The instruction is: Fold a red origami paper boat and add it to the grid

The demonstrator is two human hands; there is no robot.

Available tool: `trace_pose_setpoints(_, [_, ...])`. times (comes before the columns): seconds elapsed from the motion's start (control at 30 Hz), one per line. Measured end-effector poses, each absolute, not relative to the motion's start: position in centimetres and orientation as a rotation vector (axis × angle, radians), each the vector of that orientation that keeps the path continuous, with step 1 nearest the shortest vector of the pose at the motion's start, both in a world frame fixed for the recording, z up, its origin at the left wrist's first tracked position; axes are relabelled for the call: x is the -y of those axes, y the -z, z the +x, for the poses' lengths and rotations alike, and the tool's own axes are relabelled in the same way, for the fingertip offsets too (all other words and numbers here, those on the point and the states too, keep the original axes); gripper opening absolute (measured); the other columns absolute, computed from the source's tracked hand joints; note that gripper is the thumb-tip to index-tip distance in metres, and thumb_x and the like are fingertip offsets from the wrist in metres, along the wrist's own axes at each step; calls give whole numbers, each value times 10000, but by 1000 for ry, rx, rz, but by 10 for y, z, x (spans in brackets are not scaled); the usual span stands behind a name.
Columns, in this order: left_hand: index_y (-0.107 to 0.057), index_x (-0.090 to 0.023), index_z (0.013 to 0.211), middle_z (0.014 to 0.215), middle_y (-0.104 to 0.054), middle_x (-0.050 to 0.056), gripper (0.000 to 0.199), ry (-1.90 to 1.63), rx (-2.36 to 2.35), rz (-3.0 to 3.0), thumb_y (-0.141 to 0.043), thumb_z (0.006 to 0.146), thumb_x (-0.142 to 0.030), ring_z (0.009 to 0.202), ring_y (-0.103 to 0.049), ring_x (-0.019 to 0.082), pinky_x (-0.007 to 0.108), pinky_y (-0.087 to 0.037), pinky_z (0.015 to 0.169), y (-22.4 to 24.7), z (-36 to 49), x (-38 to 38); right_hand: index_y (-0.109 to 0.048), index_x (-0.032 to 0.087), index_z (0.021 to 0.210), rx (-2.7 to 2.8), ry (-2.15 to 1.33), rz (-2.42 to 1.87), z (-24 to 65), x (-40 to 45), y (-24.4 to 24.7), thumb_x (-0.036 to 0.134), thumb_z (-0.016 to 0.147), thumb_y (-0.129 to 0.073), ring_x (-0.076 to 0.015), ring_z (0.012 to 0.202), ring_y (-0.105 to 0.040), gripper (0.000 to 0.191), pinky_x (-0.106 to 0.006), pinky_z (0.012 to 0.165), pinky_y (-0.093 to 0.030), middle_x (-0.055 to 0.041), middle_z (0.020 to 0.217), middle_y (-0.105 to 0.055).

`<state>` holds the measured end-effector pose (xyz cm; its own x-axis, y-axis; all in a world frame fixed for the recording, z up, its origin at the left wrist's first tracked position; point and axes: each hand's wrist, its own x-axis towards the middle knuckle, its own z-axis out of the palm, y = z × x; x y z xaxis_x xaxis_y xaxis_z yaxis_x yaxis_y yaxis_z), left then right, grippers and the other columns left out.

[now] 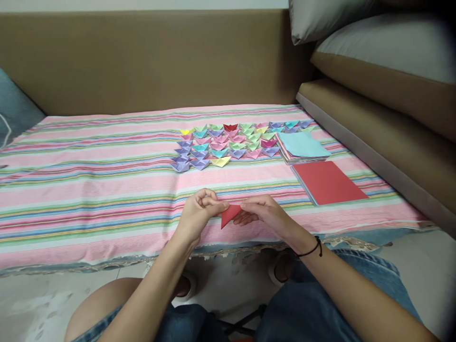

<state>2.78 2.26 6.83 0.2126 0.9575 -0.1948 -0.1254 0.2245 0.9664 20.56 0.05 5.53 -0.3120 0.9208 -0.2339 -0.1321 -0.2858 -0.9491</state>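
A small folded piece of red paper [230, 215], triangular in outline, is held between my two hands above the front of the striped cloth. My left hand [201, 209] pinches its upper left corner between thumb and fingers. From the other side, my right hand [261, 213] grips the upper right corner, its thumb on top and the fingers curled beneath. Beyond my hands, several folded paper boats [219, 146] in purple, pink, green, blue, yellow and red stand in rows on the cloth.
A stack of square paper with a light blue sheet [304, 144] on top lies right of the boats. Nearer me lies another stack topped by a red sheet [329, 183]. Large cushions [384, 128] line the right side. A brown backrest [149, 61] closes off the back.
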Motion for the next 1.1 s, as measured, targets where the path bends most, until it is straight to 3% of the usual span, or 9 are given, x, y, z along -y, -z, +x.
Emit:
trace_pose_setpoints(0.3, [-523, -158, 746, 575, -650, -35, 320, -881, -960, 1110, -792, 585, -218, 535, -588, 88, 193, -443, 564, -62, 31, -21, -657, 129, 651, 1317, -1671, -1066, 202, 1, -48, 392, 702, -704, -126, 503, -618, 272, -243, 518, -513, -25, 563, -662])
trace_pose_setpoints(0.47, [-511, -191, 974, 850, -685, 15, 441, -1006, -842, 1015, -772, 619, -219, 778, -645, 140, 251, -488, 709, -60, 43, -15, -676, 144, 666, 1177, -1422, -1083, 201, -1, -52, 395, 723, -681, -121, 516, -600, 257, -241, 529, -504, -19, 577, -656])
trace_pose_setpoints(0.77, [-459, -177, 931, 594, -674, -32, 469, -1120, -976, 983, -784, 596, -218, 547, -635, 121, 235, -491, 605, -55, 51, -9, -646, 156, 627, 1175, -1107, -1123, 191, 6, -49, 361, 757, -650, -120, 493, -541, 243, -240, 490, -462, 0, 527, -585])
trace_pose_setpoints(0.97, [-401, -212, 863, 532, -604, -100, 443, -1182, -942, 1034, -768, 615, -193, 505, -588, 84, 185, -451, 551, -61, 52, -7, -649, 167, 643, 1150, -1194, -1058, 190, 6, -48, 348, 780, -631, -123, 496, -531, 227, -255, 499, -450, 3, 529, -578])
trace_pose_setpoints(1.1, [-377, -226, 857, 499, -601, -107, 478, -1116, -935, 1033, -778, 599, -198, 499, -602, 108, 218, -476, 575, -67, 49, -9, -644, 168, 635, 1138, -1252, -1038, 193, 5, -48, 344, 785, -627, -123, 494, -521, 232, -259, 497, -438, 0, 536, -586])
